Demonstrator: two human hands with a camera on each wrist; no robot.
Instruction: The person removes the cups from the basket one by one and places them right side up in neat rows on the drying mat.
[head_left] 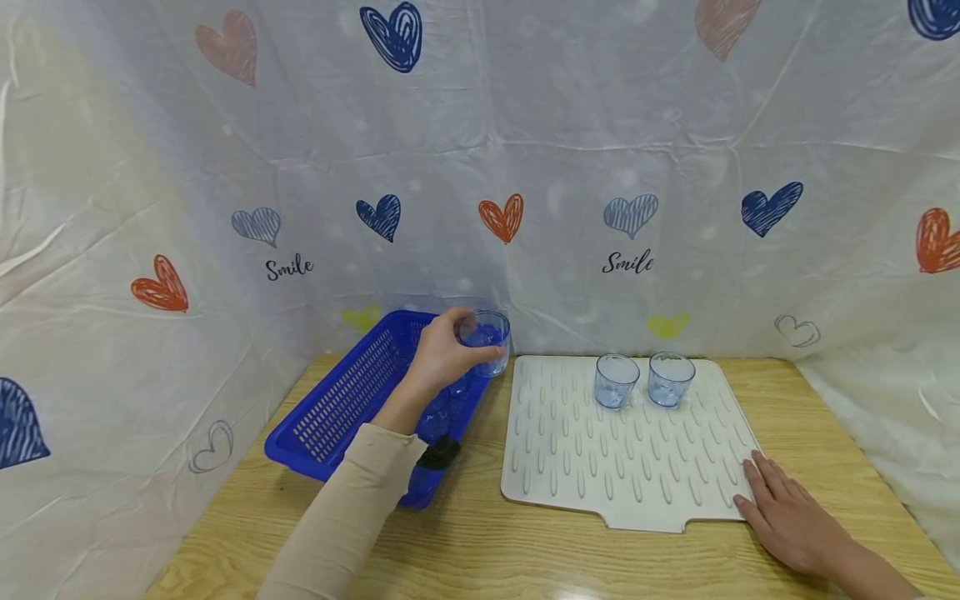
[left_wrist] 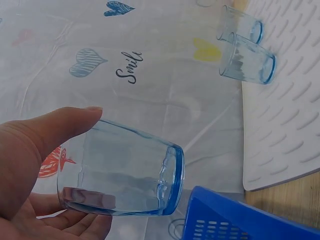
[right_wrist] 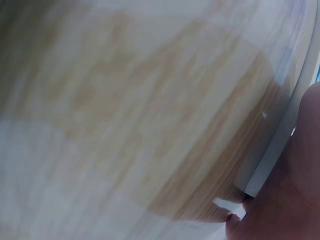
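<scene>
In the head view my left hand (head_left: 441, 354) holds a clear bluish glass tumbler (head_left: 491, 354) over the right rim of a blue plastic basket (head_left: 330, 417). The left wrist view shows the thumb on one side of this tumbler and the other fingers beneath, its thick base pointing away from the palm. Two similar tumblers, a left one (head_left: 617, 383) and a right one (head_left: 671, 381), stand side by side on the white ridged draining board (head_left: 555, 450). My right hand (head_left: 798, 517) rests with extended fingers on the board's near right edge.
Inside the basket are more glasses (head_left: 435, 421), partly hidden behind my left forearm. A dark band (head_left: 438, 452) sits at my left wrist. The wooden table (head_left: 465, 550) meets a white curtain (head_left: 555, 208) printed with hearts, behind and at both sides.
</scene>
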